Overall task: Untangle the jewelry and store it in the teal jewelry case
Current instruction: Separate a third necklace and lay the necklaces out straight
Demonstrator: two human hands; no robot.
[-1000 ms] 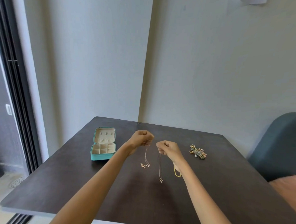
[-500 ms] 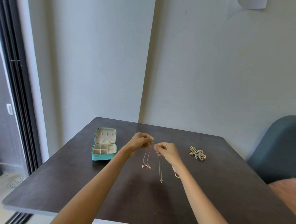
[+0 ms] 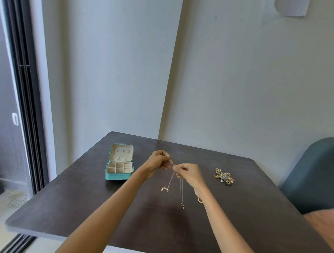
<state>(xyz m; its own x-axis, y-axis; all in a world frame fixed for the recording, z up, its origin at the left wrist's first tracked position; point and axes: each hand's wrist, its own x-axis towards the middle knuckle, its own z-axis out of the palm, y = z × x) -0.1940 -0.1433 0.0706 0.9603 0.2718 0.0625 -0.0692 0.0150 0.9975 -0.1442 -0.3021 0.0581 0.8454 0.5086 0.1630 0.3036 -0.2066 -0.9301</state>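
Above the table's (image 3: pixel 74 214) middle, the left hand (image 3: pixel 158 162) and right hand (image 3: pixel 189 173) each pinch thin necklace chains (image 3: pixel 170 180); tease them apart slowly; the teal jewelry case (image 3: pixel 119 167) lies open near the far-left corner.

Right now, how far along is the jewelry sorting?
Early. The teal case lies open on the table, its compartments looking empty, so nothing seems stored. Both hands, left and right, pinch thin necklaces dangling above the table. A jewelry pile sits untouched to the right.
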